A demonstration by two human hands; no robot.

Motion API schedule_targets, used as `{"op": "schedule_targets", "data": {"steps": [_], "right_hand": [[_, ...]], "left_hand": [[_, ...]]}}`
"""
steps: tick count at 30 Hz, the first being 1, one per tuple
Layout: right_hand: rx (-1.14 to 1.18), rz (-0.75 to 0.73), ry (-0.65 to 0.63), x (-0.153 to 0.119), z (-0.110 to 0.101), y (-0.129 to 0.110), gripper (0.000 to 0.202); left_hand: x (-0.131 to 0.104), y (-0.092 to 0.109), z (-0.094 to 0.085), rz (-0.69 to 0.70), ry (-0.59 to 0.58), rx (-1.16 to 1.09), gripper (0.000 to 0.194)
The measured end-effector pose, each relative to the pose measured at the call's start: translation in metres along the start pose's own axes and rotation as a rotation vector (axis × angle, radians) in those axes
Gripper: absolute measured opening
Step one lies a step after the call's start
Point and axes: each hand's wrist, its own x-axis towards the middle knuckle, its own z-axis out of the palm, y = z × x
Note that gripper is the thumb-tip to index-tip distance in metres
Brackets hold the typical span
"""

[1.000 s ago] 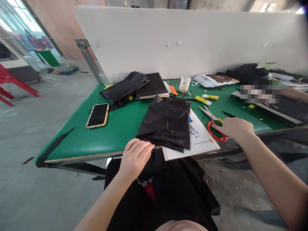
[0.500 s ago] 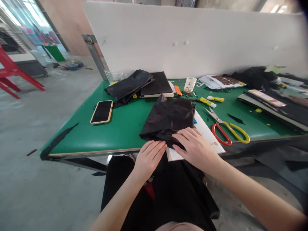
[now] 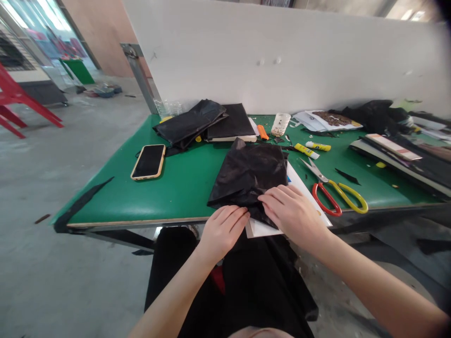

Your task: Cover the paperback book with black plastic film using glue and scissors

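A folded, wrinkled black plastic bag [image 3: 250,169] lies at the front edge of the table, on top of a white printed sheet [image 3: 306,188] that juts past the edge. My left hand [image 3: 225,230] is closed at the bag's near edge, its fingers together and the tips on the plastic. Bent fingers of my right hand [image 3: 291,206] pinch a gathered fold at the bag's near right part. Both thumbs are mostly hidden. Right of the sheet lie scissors [image 3: 327,180] with one red and one yellow handle, blades apart.
On the green table [image 3: 176,188] a phone [image 3: 148,162] lies at left. Behind are folded black plastic [image 3: 190,123], a black-covered book [image 3: 235,121], an orange piece [image 3: 262,132], a plastic cup [image 3: 281,124] and glue sticks [image 3: 307,150]. Another black book [image 3: 394,159] lies right. A white panel [image 3: 225,61] stands behind.
My right hand's fingers have drawn in and bent, gathering the near right part of the plastic into a fold. My left hand stays at the near edge. The view has shifted slightly.
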Motion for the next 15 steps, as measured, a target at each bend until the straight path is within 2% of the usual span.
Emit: {"op": "schedule_targets", "data": {"steps": [4, 10, 15], "right_hand": [[0.012, 0.012, 0.04, -0.002, -0.005, 0.014, 0.017], [0.005, 0.005, 0.111, -0.008, -0.012, 0.039, 0.018], [0.004, -0.043, 0.109, -0.016, -0.018, 0.055, 0.021]], "left_hand": [[0.018, 0.014, -0.001, 0.039, -0.032, 0.087, 0.021], [0.046, 0.042, 0.011, -0.032, -0.204, 0.159, 0.021], [0.066, 0.058, 0.02, -0.087, -0.301, 0.127, 0.023]]}}
